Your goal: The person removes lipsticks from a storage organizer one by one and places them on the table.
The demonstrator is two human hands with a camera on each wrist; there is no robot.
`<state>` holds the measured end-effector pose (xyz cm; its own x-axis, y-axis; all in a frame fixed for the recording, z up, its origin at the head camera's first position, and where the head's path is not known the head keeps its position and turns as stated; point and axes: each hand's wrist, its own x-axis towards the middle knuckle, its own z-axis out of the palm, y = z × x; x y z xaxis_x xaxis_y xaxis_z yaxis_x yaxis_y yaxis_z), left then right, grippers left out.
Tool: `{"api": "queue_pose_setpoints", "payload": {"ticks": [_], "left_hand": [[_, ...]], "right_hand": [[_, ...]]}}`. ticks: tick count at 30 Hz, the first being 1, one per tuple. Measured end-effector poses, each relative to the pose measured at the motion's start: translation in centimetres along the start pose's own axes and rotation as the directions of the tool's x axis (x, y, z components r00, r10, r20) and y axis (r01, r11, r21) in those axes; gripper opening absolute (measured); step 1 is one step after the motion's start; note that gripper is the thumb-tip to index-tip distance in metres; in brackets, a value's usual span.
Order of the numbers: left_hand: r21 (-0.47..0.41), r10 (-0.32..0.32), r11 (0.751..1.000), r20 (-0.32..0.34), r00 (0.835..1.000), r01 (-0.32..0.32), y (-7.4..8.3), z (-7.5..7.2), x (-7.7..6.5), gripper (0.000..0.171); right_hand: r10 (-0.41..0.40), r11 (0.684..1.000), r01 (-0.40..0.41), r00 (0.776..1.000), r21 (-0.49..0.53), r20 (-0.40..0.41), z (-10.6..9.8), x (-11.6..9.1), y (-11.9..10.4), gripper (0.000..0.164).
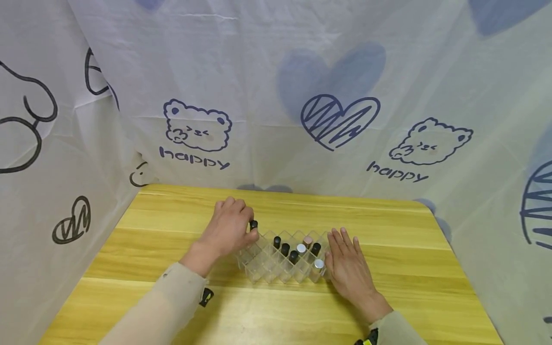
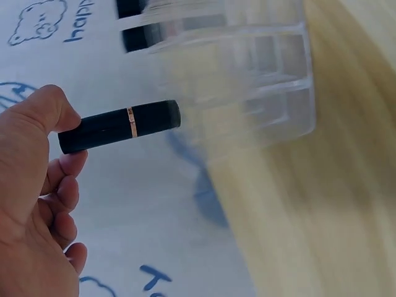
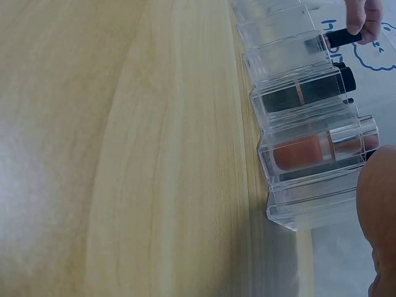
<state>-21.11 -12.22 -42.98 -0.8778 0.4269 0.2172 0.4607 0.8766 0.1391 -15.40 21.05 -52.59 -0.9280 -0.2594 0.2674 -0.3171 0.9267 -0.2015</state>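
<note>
Between thumb and fingers, my left hand (image 1: pixel 228 227) pinches one end of a black lipstick tube (image 2: pixel 111 129) with a thin gold band. The tube is held over the left end of a clear plastic lipstick organizer (image 1: pixel 269 267) with diamond-shaped slots. Fingers straight, my right hand (image 1: pixel 350 268) rests against the organizer's right end. Several black-capped tubes (image 1: pixel 277 242) stand in the slots, along with a pink-capped tube (image 1: pixel 307 240) and silver-capped ones. One silver-capped tube (image 3: pixel 303 151) shows a reddish-brown body in the right wrist view.
The organizer stands on a yellow wood-grain table (image 1: pixel 267 316). Behind and at the sides hangs a white cloth (image 1: pixel 263 120) printed with hearts and bears. Black straps (image 1: pixel 206 297) show at both wrists.
</note>
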Motion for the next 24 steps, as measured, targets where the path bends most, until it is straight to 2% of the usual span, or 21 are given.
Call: {"api": "queue_pose_setpoints", "payload": {"ticks": [4,7,11,17,24], "left_hand": [[-0.051,-0.026,0.998,-0.034,0.999,0.024,-0.8,-1.7,-0.1,0.028],[-0.065,-0.049,0.997,-0.066,0.997,0.045,-2.0,-2.8,-0.2,0.024],[-0.052,-0.079,0.996,-0.09,0.993,0.074,-4.0,-3.3,-0.6,0.022],[0.01,-0.103,0.995,-0.075,0.992,0.104,-6.2,-2.4,-1.4,0.023],[0.043,-0.119,0.992,-0.036,0.992,0.121,-7.3,-0.2,-2.1,0.03]], "right_hand": [[0.0,1.0,0.0,1.0,0.009,0.003,0.0,0.0,0.0,0.053],[-0.001,1.0,0.001,1.0,0.008,0.002,0.1,0.0,0.0,0.053],[0.001,1.0,-0.001,1.0,0.004,0.002,0.1,0.1,0.1,0.053],[0.008,1.0,-0.008,1.0,0.01,0.01,0.1,0.0,0.1,0.053],[0.02,1.0,-0.02,1.0,0.021,0.018,0.1,0.0,0.0,0.054]]}}
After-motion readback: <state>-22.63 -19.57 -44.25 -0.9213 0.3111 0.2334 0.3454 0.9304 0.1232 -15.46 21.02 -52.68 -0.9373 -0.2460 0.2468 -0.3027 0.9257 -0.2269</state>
